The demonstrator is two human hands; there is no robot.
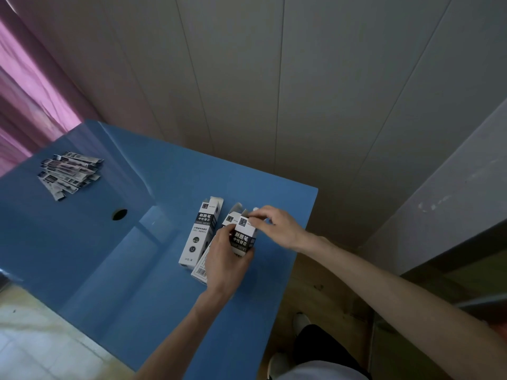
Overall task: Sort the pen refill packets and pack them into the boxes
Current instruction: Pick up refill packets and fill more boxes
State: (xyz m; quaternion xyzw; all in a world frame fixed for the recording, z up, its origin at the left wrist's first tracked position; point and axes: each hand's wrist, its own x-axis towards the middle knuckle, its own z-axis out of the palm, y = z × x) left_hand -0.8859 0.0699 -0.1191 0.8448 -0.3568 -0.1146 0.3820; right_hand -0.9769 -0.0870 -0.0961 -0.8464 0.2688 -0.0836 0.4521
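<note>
On the blue table, the left hand grips a white refill box while the right hand pinches its top flap, two more boxes lying beside it and the refill packets heaped well apart at the far left.

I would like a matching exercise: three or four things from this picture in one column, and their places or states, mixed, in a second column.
Things:
1. pile of refill packets
2. round hole
3. held box
4. flat box

Places or states:
A. gripped by the left hand
B. lying on the blue table, left of the hands
C. far left corner
D. between pile and boxes

Pairs: 1-C, 2-D, 3-A, 4-B
</note>
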